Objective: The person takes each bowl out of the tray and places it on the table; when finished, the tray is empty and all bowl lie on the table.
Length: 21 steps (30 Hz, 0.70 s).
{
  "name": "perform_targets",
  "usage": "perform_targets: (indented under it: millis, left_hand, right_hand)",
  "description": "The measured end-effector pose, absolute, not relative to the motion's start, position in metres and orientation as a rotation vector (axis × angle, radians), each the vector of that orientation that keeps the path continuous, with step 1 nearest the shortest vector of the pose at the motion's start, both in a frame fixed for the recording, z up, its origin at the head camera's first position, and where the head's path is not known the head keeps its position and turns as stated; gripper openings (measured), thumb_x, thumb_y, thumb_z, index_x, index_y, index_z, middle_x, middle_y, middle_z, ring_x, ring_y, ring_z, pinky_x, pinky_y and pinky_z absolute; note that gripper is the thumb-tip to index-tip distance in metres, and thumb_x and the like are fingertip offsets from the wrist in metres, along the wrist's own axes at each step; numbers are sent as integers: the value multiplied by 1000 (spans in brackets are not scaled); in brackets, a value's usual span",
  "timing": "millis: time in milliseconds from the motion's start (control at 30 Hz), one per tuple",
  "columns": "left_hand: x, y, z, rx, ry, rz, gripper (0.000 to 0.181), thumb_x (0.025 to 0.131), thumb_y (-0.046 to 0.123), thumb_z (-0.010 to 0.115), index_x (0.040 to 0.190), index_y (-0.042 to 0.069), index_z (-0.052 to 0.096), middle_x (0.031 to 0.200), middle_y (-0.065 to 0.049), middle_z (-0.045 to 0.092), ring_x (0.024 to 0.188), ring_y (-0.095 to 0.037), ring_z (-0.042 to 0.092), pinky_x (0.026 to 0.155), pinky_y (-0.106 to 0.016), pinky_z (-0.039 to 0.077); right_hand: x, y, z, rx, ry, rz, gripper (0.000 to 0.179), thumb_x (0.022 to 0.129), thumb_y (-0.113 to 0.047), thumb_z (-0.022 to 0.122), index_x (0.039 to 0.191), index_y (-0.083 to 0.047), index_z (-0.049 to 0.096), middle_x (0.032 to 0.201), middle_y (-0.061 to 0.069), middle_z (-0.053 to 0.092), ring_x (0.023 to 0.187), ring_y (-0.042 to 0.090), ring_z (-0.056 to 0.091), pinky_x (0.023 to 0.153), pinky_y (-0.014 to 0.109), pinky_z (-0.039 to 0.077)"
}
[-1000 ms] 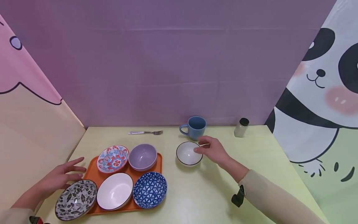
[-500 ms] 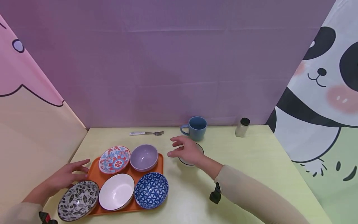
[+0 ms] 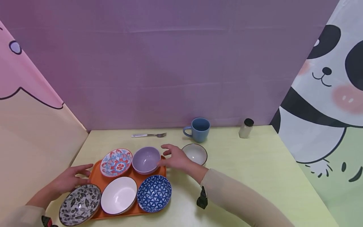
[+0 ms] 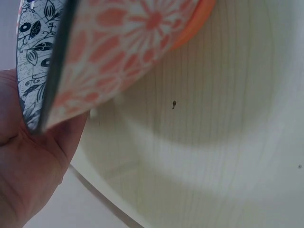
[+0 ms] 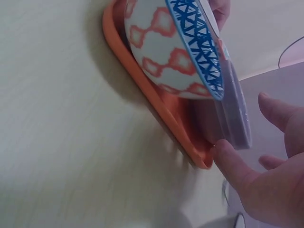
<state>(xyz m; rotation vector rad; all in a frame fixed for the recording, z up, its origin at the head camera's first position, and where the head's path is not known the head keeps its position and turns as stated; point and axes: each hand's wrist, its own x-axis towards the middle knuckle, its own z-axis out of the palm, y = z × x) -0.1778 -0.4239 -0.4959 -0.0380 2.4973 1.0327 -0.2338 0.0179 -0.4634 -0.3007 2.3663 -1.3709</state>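
at the lower left of the head view, five bowls crowd the orange tray [image 3: 99, 179], and the step in hand looks like settling a hold at its two ends. the left hand [image 3: 69, 181] lies by the tray's left edge, its visible fingers loosely extended, right beside the black-and-white leaf-patterned bowl [image 3: 80, 205]; some fingertips are hidden, so i cannot tell whether it touches bowl or tray. the right hand [image 3: 177, 159], just left of the frame's lower centre, is spread wide with thumb and fingers well apart, gripping nothing, near the rim of the purple bowl [image 3: 146, 160] and the tray's upper right corner; contact is unclear. to do this well, the right thumb should probably come in low, under the tray's lip, rather than push on the purple bowl. the left fingers call for the same care, since the leaf-patterned bowl hangs past the tray's lower left corner and a knock could tip it. the blue patterned bowl [image 3: 154, 193] also juts over the right edge, so the right wrist is best kept clear of it. the white bowl [image 3: 118, 195] and red-and-blue bowl [image 3: 116, 162] sit close by, so any push should be gentle and even.
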Motion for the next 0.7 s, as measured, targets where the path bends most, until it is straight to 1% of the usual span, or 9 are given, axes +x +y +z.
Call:
perform_targets:
  millis: [100, 267, 467, 600, 700]
  left_hand:
    - [-177, -424, -497, -49, 2496, 1039, 79, 94, 20, 72, 155, -9, 31, 128, -27, 57, 108, -29, 62, 81, -40, 61]
    - [-178, -426, -501, -50, 2493, 1055, 78, 93, 17, 72, 155, -8, 31, 127, -26, 57, 107, -28, 62, 81, -39, 61]
    - [-179, -424, -499, -30, 2508, 1031, 70, 95, 6, 65, 154, -9, 32, 127, -26, 58, 109, -31, 61, 81, -39, 60]
    - [-178, -423, -498, -23, 2505, 1033, 70, 94, 2, 63, 154, -10, 31, 127, -26, 59, 106, -28, 62, 80, -36, 60]
    - [-178, -423, -497, -24, 2497, 1039, 70, 92, 1, 63, 154, -11, 31, 127, -28, 58, 104, -27, 63, 79, -36, 60]
  right_hand:
    - [-232, 10, -468, -261, 2358, -1371, 81, 79, -30, 88, 150, -19, 51, 134, 14, 64, 108, 28, 67, 83, 39, 62]
    - [-231, 1, -471, -208, 2354, -1379, 81, 78, -29, 89, 149, -19, 51, 130, 13, 64, 107, 26, 65, 81, 37, 62]
    - [-231, -2, -471, -165, 2312, -1398, 80, 79, -25, 88, 149, -16, 51, 130, 14, 65, 102, 24, 66, 78, 35, 62]
    - [-230, -3, -472, -144, 2272, -1427, 78, 80, -20, 88, 148, -15, 52, 129, 15, 65, 94, 22, 68, 77, 36, 63]
    - [-230, -4, -473, -128, 2250, -1445, 77, 80, -18, 88, 148, -15, 52, 129, 16, 65, 92, 21, 68, 77, 37, 63]
